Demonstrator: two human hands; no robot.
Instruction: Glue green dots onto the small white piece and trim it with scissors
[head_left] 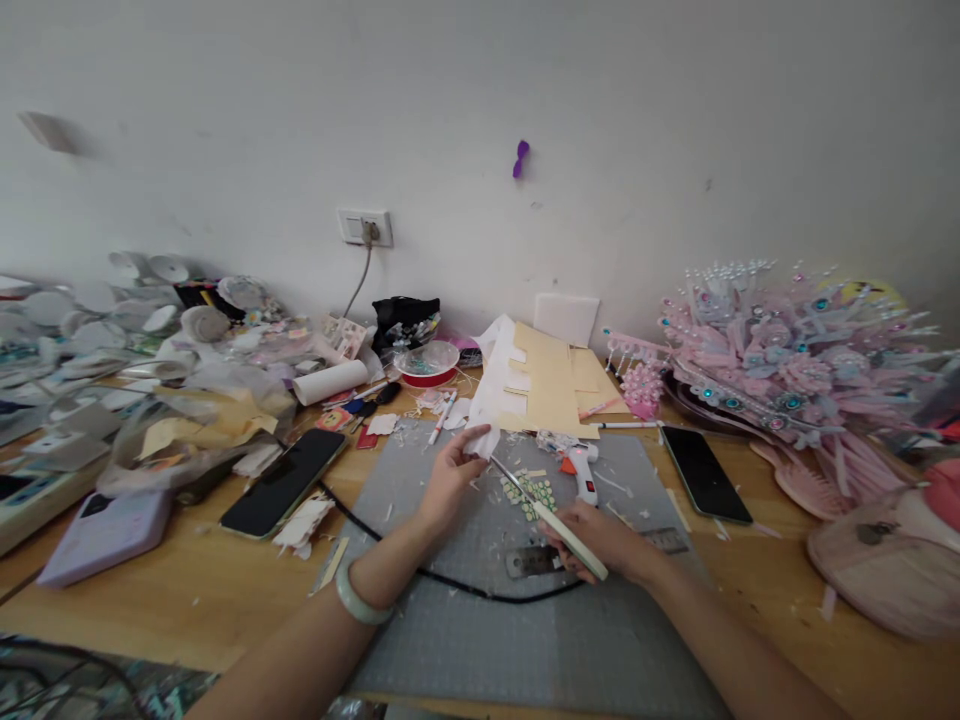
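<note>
Over the grey cutting mat (pixel 480 650), my left hand (pixel 450 480) pinches a small white piece of paper (pixel 487 442) between thumb and fingers. My right hand (pixel 592 540) is wrapped around scissors (pixel 574 545) with pale handles, and their metal tips touch or nearly touch the lower edge of that paper. Beneath the scissors lies a cluster of small green-and-white pieces (pixel 529 495). A steel ruler (pixel 532 562) is partly hidden under my right hand. The white glue gun (pixel 585 475) with an orange trigger rests just beyond it.
Yellow paper sheets (pixel 551 380) lie at the back. Two phones, a left one (pixel 285 482) and a right one (pixel 705 472), flank the mat. A black cable (pixel 480 592) crosses it. Pink beaded headpieces (pixel 787 360) pile up at right; plastic bags (pixel 195 430) clutter the left.
</note>
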